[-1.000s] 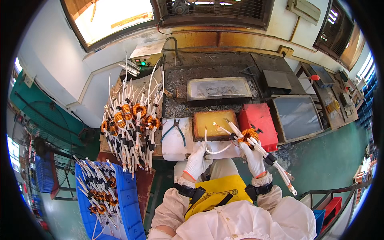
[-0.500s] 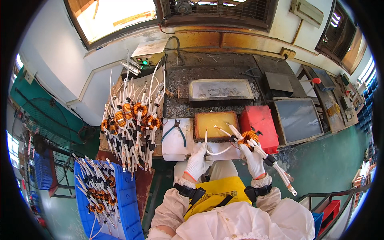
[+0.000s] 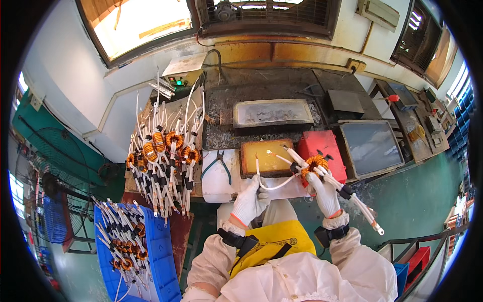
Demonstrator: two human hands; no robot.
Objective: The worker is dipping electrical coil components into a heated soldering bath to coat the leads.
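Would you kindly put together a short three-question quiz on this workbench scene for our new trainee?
1. True or false: the pliers lie to the left of the yellow-filled tray.
2. Which of these does the gloved left hand hold?
A) the pliers
B) a white lead
C) the red box
3. Fill in the missing word: the gloved right hand holds a ring-shaped coil wound with ____-coloured wire.

Key: 1. True. 2. B. 3. Copper (orange is also fine).
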